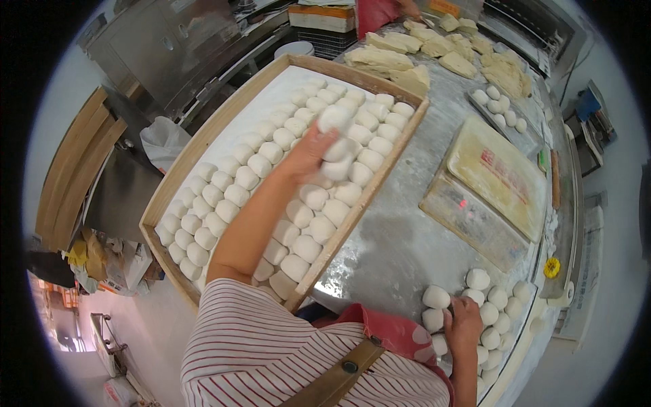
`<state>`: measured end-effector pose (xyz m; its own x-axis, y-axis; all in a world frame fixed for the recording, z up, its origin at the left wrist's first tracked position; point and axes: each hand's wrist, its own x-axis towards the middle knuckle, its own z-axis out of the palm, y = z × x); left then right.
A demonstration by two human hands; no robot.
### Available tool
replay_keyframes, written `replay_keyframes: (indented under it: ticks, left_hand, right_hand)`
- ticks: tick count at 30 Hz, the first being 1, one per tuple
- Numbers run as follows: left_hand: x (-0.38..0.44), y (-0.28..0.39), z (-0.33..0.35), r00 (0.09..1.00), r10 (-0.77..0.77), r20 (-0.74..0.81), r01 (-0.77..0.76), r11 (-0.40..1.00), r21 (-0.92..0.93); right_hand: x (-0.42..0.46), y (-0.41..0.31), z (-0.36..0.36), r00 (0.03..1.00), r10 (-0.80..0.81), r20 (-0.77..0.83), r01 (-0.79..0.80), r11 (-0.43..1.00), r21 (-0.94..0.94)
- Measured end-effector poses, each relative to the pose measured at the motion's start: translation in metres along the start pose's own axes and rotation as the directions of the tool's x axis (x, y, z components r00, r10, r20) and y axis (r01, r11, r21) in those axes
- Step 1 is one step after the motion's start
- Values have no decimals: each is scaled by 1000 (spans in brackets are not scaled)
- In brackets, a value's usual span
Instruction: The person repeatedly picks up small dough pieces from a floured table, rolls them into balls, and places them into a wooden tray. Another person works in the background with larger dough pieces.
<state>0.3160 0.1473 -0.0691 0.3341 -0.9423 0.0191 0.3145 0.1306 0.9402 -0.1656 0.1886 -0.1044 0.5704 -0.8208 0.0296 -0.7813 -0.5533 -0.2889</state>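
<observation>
My left hand [311,152] is over a wooden tray [224,122] lined with a white sheet and filled with rows of white dough balls [236,195]. It grips several dough balls [335,152] in a line; they and the fingers are blurred. At the lower right my right hand [464,318] rests among more dough balls [489,313] on the floured metal worktable [386,239]. Its fingers touch balls on both sides; whether it grips any cannot be told.
A kitchen scale [473,213] with a floured plate stands right of the tray. Beyond it lie a small metal tray [524,133] of dough balls and large dough pieces [379,60]. A rolling pin [555,179] lies at the right edge. A co-worker's arm [408,9] shows at the top.
</observation>
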Motion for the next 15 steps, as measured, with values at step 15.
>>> replay_keyframes:
  ticks: [15]
  left_hand:
    - [12, 0, -357, 894, 300, -333, 374, -89, 923]
  right_hand:
    - [-332, 221, -47, 239, 916, -322, -949, 291, 124]
